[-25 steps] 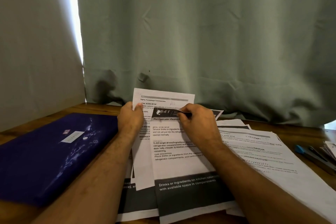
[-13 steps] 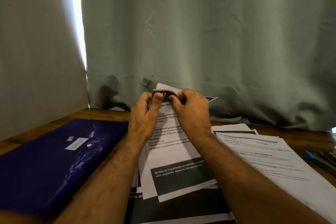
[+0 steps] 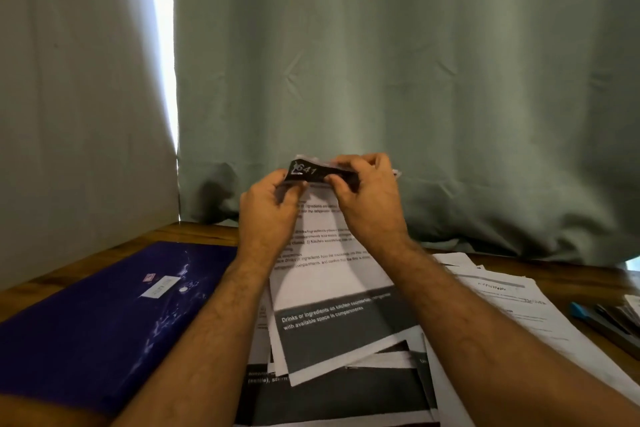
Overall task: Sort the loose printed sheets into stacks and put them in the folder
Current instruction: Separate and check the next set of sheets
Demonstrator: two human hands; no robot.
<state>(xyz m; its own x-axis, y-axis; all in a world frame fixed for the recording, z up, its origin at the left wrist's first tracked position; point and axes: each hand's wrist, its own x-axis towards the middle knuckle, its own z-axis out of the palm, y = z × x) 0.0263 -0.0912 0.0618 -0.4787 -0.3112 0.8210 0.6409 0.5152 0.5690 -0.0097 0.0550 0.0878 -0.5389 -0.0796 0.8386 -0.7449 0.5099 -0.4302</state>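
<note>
- Fingers of the left hand (image 3: 268, 211) are curled, with the thumb pinched against the dark header strip at the top edge of the held sheet (image 3: 329, 274).
- Fingers of the right hand (image 3: 369, 204) are curled over the same top edge from behind, and the strip is pinched just beside the left thumb; the edge is bent and crumpled between the two grips.
- Both hands are raised at 12 o'clock above the table (image 3: 207, 230), knuckles toward the camera, with the forearms converging from 7 and 5 o'clock.
- The held sheet hangs from the grips, its lower dark band lying over the printed pile (image 3: 332, 395) at 6 o'clock.
- A further stack of sheets (image 3: 519, 308) is seen at 4 o'clock, well apart from the hands.
- The blue folder (image 3: 104, 322) lies closed at 8 o'clock, beside the pile.
- Pens (image 3: 602, 319) are noted at 3 o'clock by the table edge.
- Compared with half a second earlier, the hands are drawn slightly higher and the header strip is bent further; the folder and stacks are unchanged.
</note>
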